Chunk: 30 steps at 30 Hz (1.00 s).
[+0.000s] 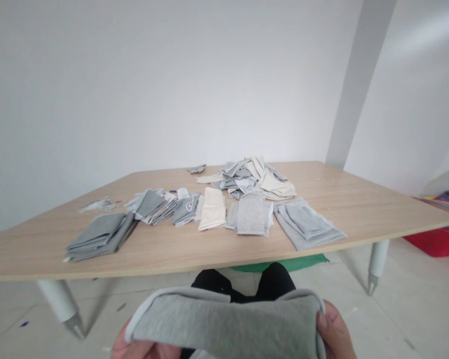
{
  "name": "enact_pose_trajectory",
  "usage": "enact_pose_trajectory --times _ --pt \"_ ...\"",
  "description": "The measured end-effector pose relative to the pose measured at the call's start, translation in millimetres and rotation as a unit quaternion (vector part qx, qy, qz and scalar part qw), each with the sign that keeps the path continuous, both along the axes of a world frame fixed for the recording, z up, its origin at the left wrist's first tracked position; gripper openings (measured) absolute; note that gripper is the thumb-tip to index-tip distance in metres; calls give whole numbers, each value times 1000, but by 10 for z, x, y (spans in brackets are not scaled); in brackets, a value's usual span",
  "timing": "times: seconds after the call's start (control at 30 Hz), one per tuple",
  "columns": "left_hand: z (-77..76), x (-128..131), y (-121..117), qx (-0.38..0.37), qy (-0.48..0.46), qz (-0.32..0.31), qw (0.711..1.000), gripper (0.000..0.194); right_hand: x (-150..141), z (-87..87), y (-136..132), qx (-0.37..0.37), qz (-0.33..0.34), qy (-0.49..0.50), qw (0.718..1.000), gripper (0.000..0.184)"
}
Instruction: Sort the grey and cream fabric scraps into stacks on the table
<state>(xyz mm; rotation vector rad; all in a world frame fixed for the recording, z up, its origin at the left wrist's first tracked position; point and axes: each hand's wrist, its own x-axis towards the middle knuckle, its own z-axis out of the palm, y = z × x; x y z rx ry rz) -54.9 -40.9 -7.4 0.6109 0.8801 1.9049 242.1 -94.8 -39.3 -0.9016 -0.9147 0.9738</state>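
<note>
A grey piece of fabric (224, 321) with pale edges is stretched between my two hands, just above my lap and in front of the table. My left hand (145, 349) grips its left end, the fingers partly hidden by the cloth. At the other end, my right hand (335, 331) pinches the cloth with the thumb on the near face. The fabric's upper edge is folded over, and its lower part runs out of the picture.
On the wooden table (209, 254) lie a grey fabric stack (97, 234), a cream folded piece (212, 209), grey folded pieces (252, 214), a spread grey stack (307, 224) and a mixed heap (247, 177) behind. A red container (437, 242) stands on the floor at right.
</note>
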Motion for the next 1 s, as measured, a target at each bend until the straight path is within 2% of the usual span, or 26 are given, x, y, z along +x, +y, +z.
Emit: enact_pose_trajectory --times 0.07,0.17,0.27,0.33,0.5,0.57,0.7,0.77,0.87,1.0 --pt "3 -1 1 10 1 4 1000 43 10 45 21 6 7 20 1000 37" --pt "193 114 0 39 15 -17 999 45 32 158 139 23 0 -2 1000 36" --pt "415 270 5 109 32 -32 993 34 50 280 301 41 -43 -57 997 34" --pt "469 321 22 134 38 -55 989 26 55 348 393 58 -71 -85 992 35" --pt "337 240 83 84 38 -127 988 24 82 475 492 133 -98 -113 980 30" --pt "271 211 82 64 35 -134 988 30 102 510 498 146 -73 -108 981 26" --pt "181 252 19 46 18 -150 987 51 94 508 548 102 57 -55 992 34" --pt "163 288 -24 38 12 -171 985 56 57 467 600 66 87 -4 994 38" --pt "166 302 -67 5 21 -198 980 58 6 411 667 31 84 26 996 33" --pt "172 240 -55 -35 29 -151 988 57 18 454 660 43 42 -88 994 27"
